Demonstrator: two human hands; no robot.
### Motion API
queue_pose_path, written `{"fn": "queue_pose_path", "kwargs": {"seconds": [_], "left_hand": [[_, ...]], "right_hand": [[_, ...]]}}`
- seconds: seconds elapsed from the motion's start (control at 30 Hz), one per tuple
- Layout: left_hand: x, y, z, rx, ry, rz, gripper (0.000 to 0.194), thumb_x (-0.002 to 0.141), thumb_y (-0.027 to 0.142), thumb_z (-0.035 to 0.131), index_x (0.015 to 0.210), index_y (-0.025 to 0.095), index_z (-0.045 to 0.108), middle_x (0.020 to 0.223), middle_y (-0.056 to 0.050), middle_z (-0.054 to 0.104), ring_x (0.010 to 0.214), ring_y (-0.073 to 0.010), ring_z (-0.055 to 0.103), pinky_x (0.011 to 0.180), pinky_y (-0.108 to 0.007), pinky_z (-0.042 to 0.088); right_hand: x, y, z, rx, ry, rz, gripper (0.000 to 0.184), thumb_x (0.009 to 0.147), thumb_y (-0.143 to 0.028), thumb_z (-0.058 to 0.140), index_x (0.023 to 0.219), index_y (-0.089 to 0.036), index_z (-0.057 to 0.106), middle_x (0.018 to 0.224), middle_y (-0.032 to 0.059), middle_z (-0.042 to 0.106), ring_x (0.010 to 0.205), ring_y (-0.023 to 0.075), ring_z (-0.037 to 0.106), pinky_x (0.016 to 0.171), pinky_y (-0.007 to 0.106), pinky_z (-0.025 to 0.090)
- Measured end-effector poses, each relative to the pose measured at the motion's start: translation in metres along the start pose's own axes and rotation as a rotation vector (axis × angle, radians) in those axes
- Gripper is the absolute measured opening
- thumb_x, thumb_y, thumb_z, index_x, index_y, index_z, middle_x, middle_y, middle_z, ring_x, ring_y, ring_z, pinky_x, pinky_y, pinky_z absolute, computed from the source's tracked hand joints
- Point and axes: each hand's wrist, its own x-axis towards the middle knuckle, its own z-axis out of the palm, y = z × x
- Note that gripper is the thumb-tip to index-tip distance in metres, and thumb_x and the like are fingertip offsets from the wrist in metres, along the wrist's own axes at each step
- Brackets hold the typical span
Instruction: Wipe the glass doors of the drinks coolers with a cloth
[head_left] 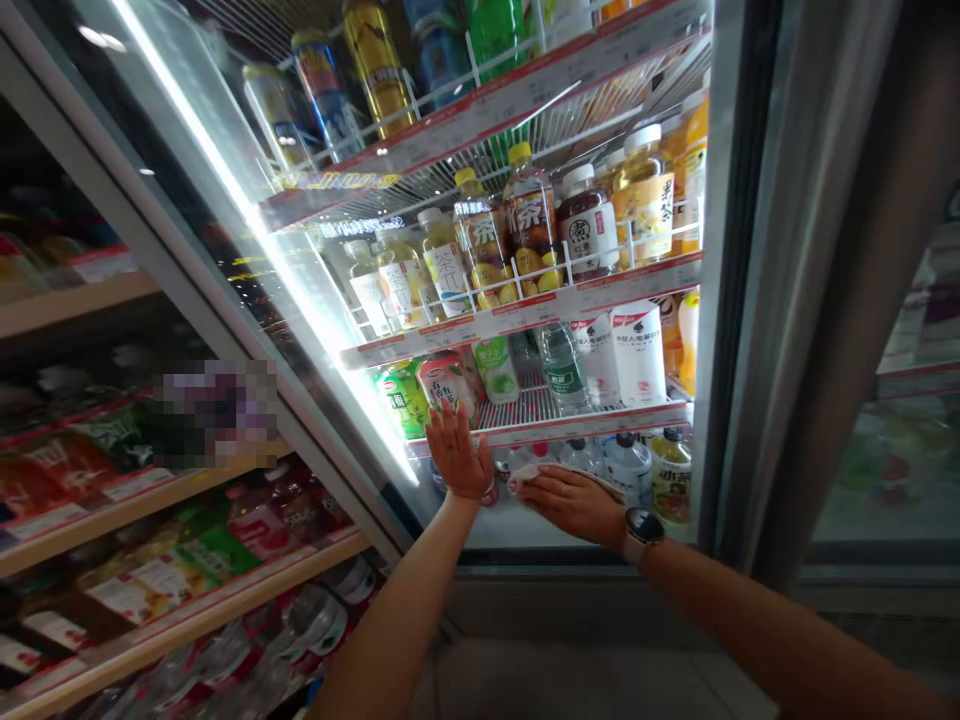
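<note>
My left hand (457,452) lies with its fingers stretched upward, palm toward the glass door (495,525) of a lit drinks fridge; it holds nothing. Lower and to the right, my right hand (574,500) has a whitish cloth (525,480) under its fingers, pressed toward the same glass. Much of the cloth is hidden beneath that hand. A dark-faced watch (643,524) sits on my right wrist. Behind the glass, near my left fingertips, stand a red-labelled pack (442,375) and a green pack (401,392).
Wire shelves hold several cans (375,65), tea bottles (531,220) and white cartons (637,352). A thick metal door frame (795,300) runs down the right. Wooden shelves (172,600) with bottled drinks stand at the left. Grey floor (585,680) shows below the fridge.
</note>
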Motion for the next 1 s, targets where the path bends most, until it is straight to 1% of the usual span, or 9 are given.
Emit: {"fn": "queue_pose_path", "kwargs": {"seconds": [0.17, 0.3, 0.43, 0.5, 0.6, 0.7, 0.8, 0.9, 1.0], "left_hand": [[-0.002, -0.002, 0.001, -0.004, 0.009, 0.012, 0.059, 0.097, 0.032, 0.037, 0.151, 0.013, 0.027, 0.156, -0.017, 0.030, 0.148, -0.0273, 0.016, 0.120, -0.050, 0.018], [-0.002, -0.002, 0.002, 0.001, 0.007, 0.019, 0.059, 0.096, 0.031, 0.038, 0.151, 0.013, 0.027, 0.156, -0.017, 0.030, 0.148, -0.0272, 0.017, 0.120, -0.049, 0.018], [-0.001, -0.002, 0.002, 0.004, 0.017, 0.015, 0.060, 0.096, 0.032, 0.038, 0.152, 0.013, 0.026, 0.155, -0.017, 0.031, 0.148, -0.0269, 0.017, 0.120, -0.049, 0.018], [0.001, 0.000, 0.002, 0.017, 0.036, 0.028, 0.060, 0.096, 0.032, 0.037, 0.152, 0.014, 0.024, 0.157, -0.016, 0.029, 0.149, -0.0265, 0.016, 0.120, -0.049, 0.019], [0.001, 0.001, 0.002, 0.023, 0.051, 0.035, 0.060, 0.096, 0.031, 0.037, 0.152, 0.014, 0.023, 0.157, -0.016, 0.029, 0.149, -0.0257, 0.016, 0.119, -0.048, 0.021], [0.001, 0.001, 0.002, 0.028, 0.031, 0.005, 0.059, 0.097, 0.033, 0.035, 0.151, 0.014, 0.027, 0.154, -0.017, 0.034, 0.148, -0.0260, 0.017, 0.119, -0.049, 0.022], [0.000, 0.001, 0.000, 0.028, 0.013, 0.000, 0.059, 0.097, 0.033, 0.035, 0.151, 0.012, 0.027, 0.153, -0.019, 0.036, 0.148, -0.0275, 0.017, 0.118, -0.050, 0.022], [0.002, 0.001, -0.001, 0.018, 0.018, 0.024, 0.059, 0.097, 0.031, 0.035, 0.152, 0.012, 0.025, 0.155, -0.019, 0.032, 0.149, -0.0272, 0.016, 0.119, -0.050, 0.021], [0.002, 0.001, -0.001, 0.008, 0.019, 0.025, 0.059, 0.097, 0.031, 0.035, 0.152, 0.013, 0.025, 0.156, -0.017, 0.029, 0.149, -0.0259, 0.015, 0.120, -0.048, 0.019]], "right_hand": [[0.025, 0.032, -0.041, -0.169, 0.121, 0.139, 0.035, 0.094, -0.012, 0.050, 0.124, -0.024, 0.062, 0.127, 0.0000, 0.067, 0.120, 0.0136, 0.058, 0.111, 0.034, 0.042], [0.040, 0.073, -0.085, -0.374, 0.382, 0.433, 0.044, 0.092, -0.007, 0.049, 0.131, -0.025, 0.059, 0.129, 0.0025, 0.065, 0.121, 0.0205, 0.058, 0.108, 0.042, 0.044], [0.044, 0.094, -0.100, -0.479, 0.604, 0.573, 0.051, 0.091, -0.005, 0.041, 0.134, -0.026, 0.057, 0.130, 0.0057, 0.064, 0.127, 0.0264, 0.053, 0.108, 0.053, 0.042], [0.047, 0.089, -0.095, -0.459, 0.579, 0.568, 0.052, 0.090, -0.005, 0.041, 0.134, -0.027, 0.057, 0.128, 0.0051, 0.065, 0.126, 0.0253, 0.054, 0.110, 0.051, 0.040], [0.049, 0.065, -0.076, -0.354, 0.425, 0.468, 0.048, 0.089, -0.005, 0.048, 0.131, -0.026, 0.059, 0.121, 0.0028, 0.070, 0.118, 0.0202, 0.059, 0.112, 0.043, 0.039], [0.040, 0.033, -0.048, -0.215, 0.213, 0.306, 0.041, 0.092, -0.008, 0.048, 0.127, -0.024, 0.062, 0.123, 0.0018, 0.069, 0.115, 0.0157, 0.061, 0.114, 0.038, 0.038], [0.022, 0.006, -0.017, -0.084, 0.043, 0.116, 0.035, 0.096, -0.012, 0.044, 0.122, -0.023, 0.065, 0.124, 0.0013, 0.068, 0.114, 0.0130, 0.061, 0.110, 0.034, 0.045], [0.009, -0.006, 0.002, -0.014, -0.002, 0.018, 0.033, 0.095, -0.012, 0.045, 0.118, -0.023, 0.066, 0.120, -0.0001, 0.070, 0.114, 0.0117, 0.061, 0.107, 0.031, 0.048], [0.015, -0.001, -0.006, -0.046, 0.023, 0.052, 0.031, 0.095, -0.013, 0.049, 0.117, -0.025, 0.066, 0.121, -0.0019, 0.070, 0.114, 0.0118, 0.061, 0.110, 0.031, 0.043]]}}
